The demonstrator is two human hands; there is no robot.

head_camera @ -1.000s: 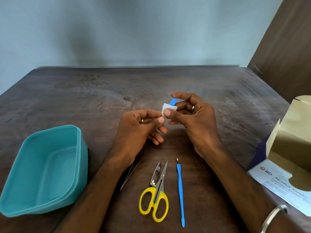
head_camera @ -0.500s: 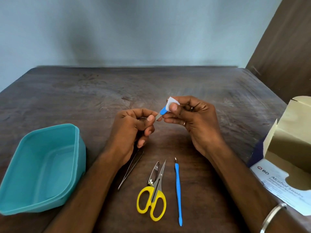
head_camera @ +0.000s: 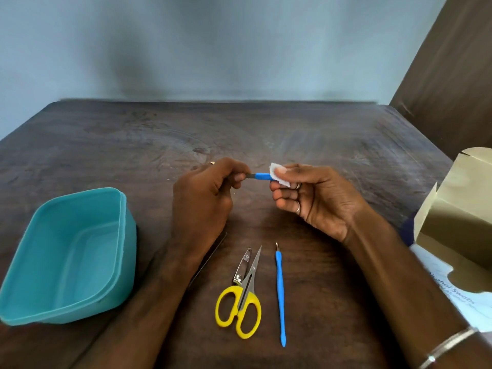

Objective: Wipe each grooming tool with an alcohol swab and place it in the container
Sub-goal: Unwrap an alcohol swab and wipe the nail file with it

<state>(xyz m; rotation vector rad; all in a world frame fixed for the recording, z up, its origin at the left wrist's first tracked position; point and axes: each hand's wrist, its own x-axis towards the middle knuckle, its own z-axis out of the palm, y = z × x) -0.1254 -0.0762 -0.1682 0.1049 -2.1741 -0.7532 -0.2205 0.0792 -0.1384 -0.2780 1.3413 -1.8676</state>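
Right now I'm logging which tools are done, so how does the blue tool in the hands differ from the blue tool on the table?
The held blue tool lies crosswise, gripped by the left hand, with the right hand pinching a white swab around it. The blue tool on the table lies untouched, pointing away, its full length showing. Both have blue handles.

Swab on the blue-handled tool

Your left hand (head_camera: 202,198) pinches the blue-handled tool (head_camera: 262,176) at its metal end; your right hand (head_camera: 316,198) wraps the white swab (head_camera: 278,177) round it above the worktop (head_camera: 292,134), teal container (head_camera: 66,257) near left.
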